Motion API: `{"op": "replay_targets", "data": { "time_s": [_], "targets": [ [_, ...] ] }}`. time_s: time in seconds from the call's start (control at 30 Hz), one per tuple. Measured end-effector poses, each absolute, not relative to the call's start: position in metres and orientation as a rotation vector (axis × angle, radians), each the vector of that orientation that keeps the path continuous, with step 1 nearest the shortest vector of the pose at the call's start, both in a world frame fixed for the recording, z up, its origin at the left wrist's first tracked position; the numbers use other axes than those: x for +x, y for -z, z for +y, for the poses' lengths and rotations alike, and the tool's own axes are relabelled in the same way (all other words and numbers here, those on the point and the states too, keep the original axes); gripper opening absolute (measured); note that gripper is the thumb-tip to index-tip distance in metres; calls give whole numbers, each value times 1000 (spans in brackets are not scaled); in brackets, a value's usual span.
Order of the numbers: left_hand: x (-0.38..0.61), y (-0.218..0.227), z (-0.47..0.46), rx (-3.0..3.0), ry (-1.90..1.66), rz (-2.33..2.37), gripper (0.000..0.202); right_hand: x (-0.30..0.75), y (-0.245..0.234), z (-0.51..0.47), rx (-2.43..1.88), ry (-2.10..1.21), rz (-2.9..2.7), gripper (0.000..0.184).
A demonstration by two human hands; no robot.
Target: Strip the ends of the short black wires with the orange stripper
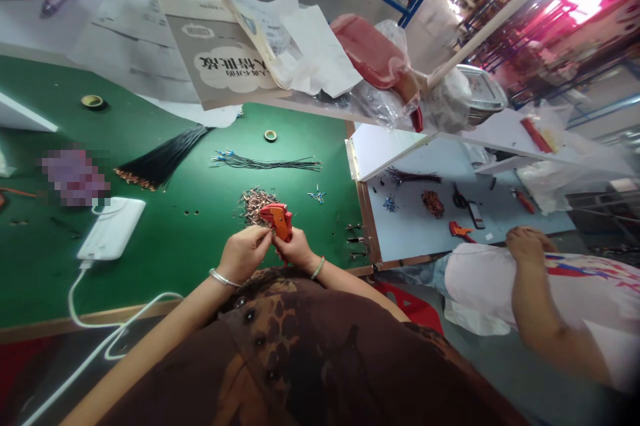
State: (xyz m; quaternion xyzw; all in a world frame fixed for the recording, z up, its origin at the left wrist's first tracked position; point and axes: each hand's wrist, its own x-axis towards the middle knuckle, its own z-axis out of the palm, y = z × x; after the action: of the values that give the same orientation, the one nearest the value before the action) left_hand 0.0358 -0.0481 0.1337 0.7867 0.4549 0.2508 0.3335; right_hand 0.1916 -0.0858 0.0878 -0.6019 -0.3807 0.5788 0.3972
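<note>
My right hand (299, 250) is closed around the handles of an orange-red wire stripper (278, 218), whose head points away from me. Beside the tool's head, my left hand (245, 251) has its fingers pinched together; whatever is between them is too small to make out. Just beyond both hands lies a heap of small copper-coloured pieces (256, 202). A few small blue-ended pieces (317, 195) are scattered to its right. Farther back stretches a bundle of thin black wires (270, 163) with blue ends at the left.
A thick black wire bundle (167, 158) with copper ends lies left on the green table (165, 246). Near it are a white power bank (113, 229) with a cable and tape rolls (271, 136). Papers cover the shelf above. A co-worker's hands (527, 243) are at the right-hand table.
</note>
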Motion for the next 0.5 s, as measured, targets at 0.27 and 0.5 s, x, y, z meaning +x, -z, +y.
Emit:
{"op": "replay_targets", "data": {
  "time_s": [0.27,0.5],
  "targets": [
    [14,-133,-41,1877,-732,1288,33,231,-101,-92,-1167,-1940,-782,64],
    [13,-148,-35,1820,-788,1171,28,246,-118,-98,-872,-2144,-749,66]
  ]
}}
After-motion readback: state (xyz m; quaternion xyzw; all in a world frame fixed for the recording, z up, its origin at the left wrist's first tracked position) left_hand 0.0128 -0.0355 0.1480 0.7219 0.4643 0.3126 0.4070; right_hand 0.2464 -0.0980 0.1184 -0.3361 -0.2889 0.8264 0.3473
